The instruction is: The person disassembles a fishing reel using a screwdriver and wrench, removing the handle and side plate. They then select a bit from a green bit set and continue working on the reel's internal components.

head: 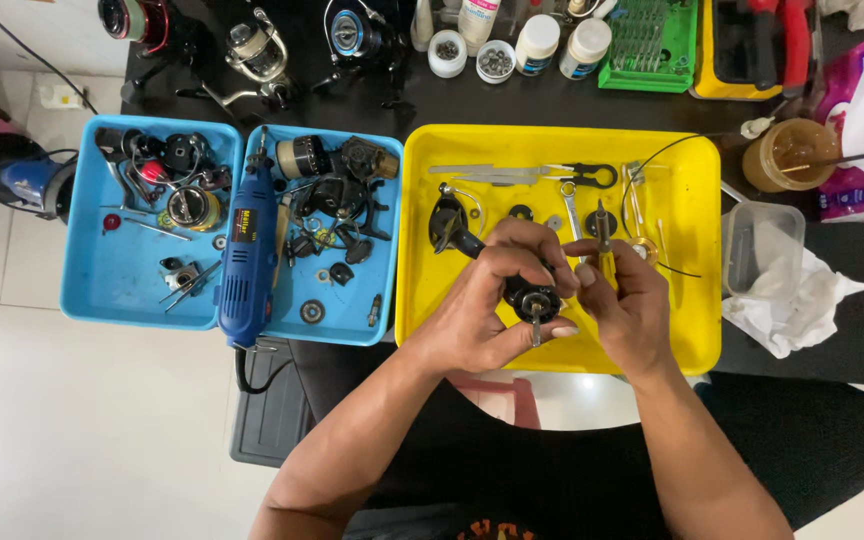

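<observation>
My left hand grips a black fishing reel body over the near part of the yellow tray; a short metal shaft sticks out of the body toward me. My right hand holds a yellow-handled screwdriver, its thumb and fingers touching the reel body's right side. A black reel part, scissors, a wrench and small metal pieces lie in the tray beyond my hands.
Two blue trays on the left hold reel parts, with a blue rotary tool lying between them. Fishing reels, small jars and a green rack stand farther back. A grease cup, clear tub and white cloth sit right.
</observation>
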